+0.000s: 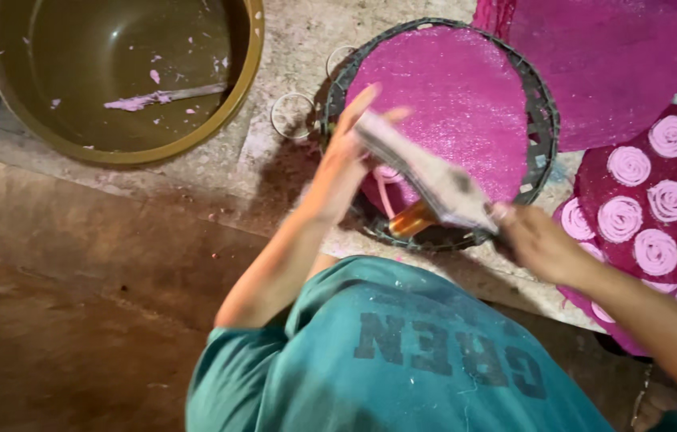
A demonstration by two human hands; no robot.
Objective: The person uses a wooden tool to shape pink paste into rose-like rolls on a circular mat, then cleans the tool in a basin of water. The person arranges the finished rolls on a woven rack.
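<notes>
Pink dough press [426, 180] spans both hands above the magenta round tray [466, 88], long axis upper-left to lower-right. Left hand [346, 160] lies flat on its upper end; right hand [534, 240] grip closed on the lower end, brass nozzle [410, 220] pointing down-left at the tray.

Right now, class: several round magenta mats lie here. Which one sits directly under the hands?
The framed mat at centre, ringed by a dark woven rim. The mat at right carries pink spirals; the top-right mat is rimless.
</notes>
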